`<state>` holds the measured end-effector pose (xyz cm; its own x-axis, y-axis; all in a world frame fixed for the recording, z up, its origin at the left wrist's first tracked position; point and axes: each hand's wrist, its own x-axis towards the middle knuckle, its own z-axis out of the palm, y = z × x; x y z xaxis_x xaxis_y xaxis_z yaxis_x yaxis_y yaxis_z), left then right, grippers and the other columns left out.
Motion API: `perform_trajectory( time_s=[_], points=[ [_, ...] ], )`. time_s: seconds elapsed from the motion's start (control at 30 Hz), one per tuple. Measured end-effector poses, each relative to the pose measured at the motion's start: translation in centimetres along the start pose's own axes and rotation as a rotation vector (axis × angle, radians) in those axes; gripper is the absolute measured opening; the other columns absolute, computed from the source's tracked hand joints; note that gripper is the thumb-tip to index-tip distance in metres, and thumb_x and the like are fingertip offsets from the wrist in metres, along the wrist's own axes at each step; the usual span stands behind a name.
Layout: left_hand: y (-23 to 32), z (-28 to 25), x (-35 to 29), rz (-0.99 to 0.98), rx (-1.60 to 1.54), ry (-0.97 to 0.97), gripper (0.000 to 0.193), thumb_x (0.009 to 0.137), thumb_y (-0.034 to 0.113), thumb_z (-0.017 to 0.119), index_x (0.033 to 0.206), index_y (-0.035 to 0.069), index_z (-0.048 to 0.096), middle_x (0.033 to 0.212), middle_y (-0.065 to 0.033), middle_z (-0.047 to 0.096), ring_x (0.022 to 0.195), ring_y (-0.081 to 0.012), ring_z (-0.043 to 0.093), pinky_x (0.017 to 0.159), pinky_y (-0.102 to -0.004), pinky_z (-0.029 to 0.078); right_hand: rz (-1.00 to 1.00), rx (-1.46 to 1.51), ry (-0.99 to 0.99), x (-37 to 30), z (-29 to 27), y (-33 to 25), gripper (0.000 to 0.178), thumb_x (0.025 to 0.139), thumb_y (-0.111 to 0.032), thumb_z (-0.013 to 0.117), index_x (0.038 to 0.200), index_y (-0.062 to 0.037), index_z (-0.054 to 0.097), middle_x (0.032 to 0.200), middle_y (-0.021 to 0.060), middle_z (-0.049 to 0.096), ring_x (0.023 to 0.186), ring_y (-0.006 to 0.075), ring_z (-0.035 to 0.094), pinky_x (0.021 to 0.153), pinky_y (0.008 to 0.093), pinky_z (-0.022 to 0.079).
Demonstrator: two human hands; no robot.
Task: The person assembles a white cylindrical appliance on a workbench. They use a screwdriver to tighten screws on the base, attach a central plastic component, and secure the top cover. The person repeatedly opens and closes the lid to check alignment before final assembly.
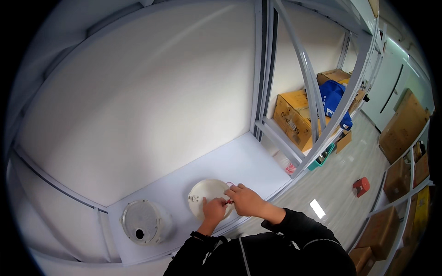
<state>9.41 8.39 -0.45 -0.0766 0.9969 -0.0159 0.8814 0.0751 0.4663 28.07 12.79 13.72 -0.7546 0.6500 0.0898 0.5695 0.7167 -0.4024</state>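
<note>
Over a round cream-white disc [197,209], my left hand [214,210] and my right hand [247,201] meet with their fingers closed. Between the fingertips shows a small red piece [229,201], too small and too covered to tell its kind. A thin pinkish loop, like a wire, curves up beside the right fingers. The disc has small dark marks near its left edge and lies on the white shelf [165,181], partly hidden by my hands. To its left stands a white cylindrical housing [162,225] with a grey top and a dark round hole.
Grey metal posts [262,69] frame the shelf, with a white panel [147,101] behind. At the right are a yellow carton [292,119], a blue bag [332,97], a teal basket [322,158], a red object [361,186] on the floor and brown boxes [380,233] on a rack.
</note>
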Motion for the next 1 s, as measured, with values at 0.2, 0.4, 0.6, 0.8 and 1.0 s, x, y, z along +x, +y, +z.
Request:
perform_trajectory(
  time_s=[0.2, 0.4, 0.6, 0.8, 1.0],
  points=[
    [-0.4, 0.4, -0.2, 0.002, -0.032, 0.022, 0.016, 0.091, 0.032, 0.072, 0.099, 0.019, 0.079, 0.097, -0.0027, 0.076, 0.099, -0.0257, 0.071, 0.122, -0.0673, 0.021, -0.155, 0.159, 0.256, 0.1, 0.2, -1.0, 0.043, 0.085, -0.006, 0.072, 0.126, -0.0037, 0.062, 0.119, 0.0194, 0.063, 0.106, 0.0413, 0.063, 0.093, 0.0455, 0.054],
    [0.1, -0.7, 0.1, -0.020, -0.051, -0.106, 0.018, 0.092, 0.034, 0.071, 0.101, 0.019, 0.077, 0.093, -0.0024, 0.076, 0.100, -0.0257, 0.071, 0.121, -0.0686, 0.021, 0.037, 0.356, 0.192, 0.1, 0.5, -1.1, 0.046, 0.089, -0.009, 0.072, 0.133, -0.0050, 0.059, 0.134, 0.0221, 0.056, 0.108, 0.0409, 0.066, 0.092, 0.0459, 0.057],
    [-0.6, 0.2, 0.3, 0.022, -0.011, -0.027, 0.021, 0.091, 0.033, 0.073, 0.105, 0.018, 0.072, 0.089, -0.0032, 0.075, 0.095, -0.0281, 0.071, 0.120, -0.0680, 0.023, -0.043, 0.168, 0.329, 0.2, 0.7, -0.9, 0.042, 0.091, -0.015, 0.073, 0.130, -0.0060, 0.061, 0.128, 0.0241, 0.059, 0.099, 0.0345, 0.071, 0.080, 0.0392, 0.060],
    [0.0, -1.2, 0.1, 0.047, -0.131, -0.049, 0.024, 0.086, 0.025, 0.078, 0.107, 0.016, 0.072, 0.087, -0.0030, 0.074, 0.091, -0.0287, 0.071, 0.121, -0.0654, 0.023, 0.167, -0.180, 0.123, -0.8, 1.1, 0.1, 0.036, 0.093, -0.034, 0.072, 0.110, -0.0026, 0.065, 0.080, 0.0186, 0.069, 0.064, 0.0360, 0.070, 0.057, 0.0432, 0.056],
    [-0.5, -0.7, 0.2, 0.034, -0.114, -0.043, 0.025, 0.084, 0.025, 0.080, 0.107, 0.017, 0.075, 0.084, -0.0014, 0.076, 0.087, -0.0278, 0.072, 0.124, -0.0607, 0.022, -0.206, 0.065, 0.193, 0.3, -0.2, 0.7, 0.038, 0.082, -0.015, 0.079, 0.114, -0.0030, 0.064, 0.103, 0.0197, 0.064, 0.093, 0.0395, 0.068, 0.081, 0.0469, 0.056]
  ],
)
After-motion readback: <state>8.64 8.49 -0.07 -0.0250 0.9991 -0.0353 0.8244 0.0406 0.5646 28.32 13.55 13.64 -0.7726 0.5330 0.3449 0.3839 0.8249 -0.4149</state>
